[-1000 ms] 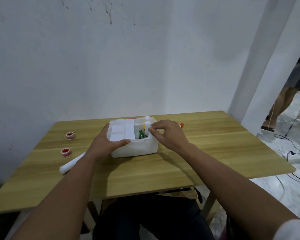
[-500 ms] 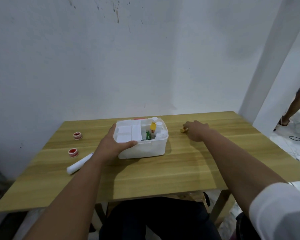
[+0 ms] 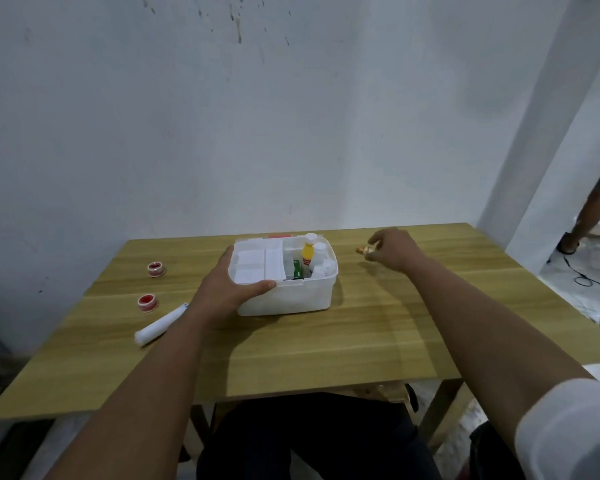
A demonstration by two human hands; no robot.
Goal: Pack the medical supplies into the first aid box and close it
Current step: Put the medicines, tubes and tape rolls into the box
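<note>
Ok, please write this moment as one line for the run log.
stage: packing | left hand: steadies open first aid box | right hand: picking small orange item off table | outside box: white tube, two red-capped jars

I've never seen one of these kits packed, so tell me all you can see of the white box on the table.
The white box looks like smooth plastic, rectangular with rounded corners, open on top, no lid on it. It sits upright on the wooden table. A white tray fills its left part; the right part holds a yellow bottle, white bottles and a green packet. The left hand grips its near left corner, thumb over the rim.
</note>
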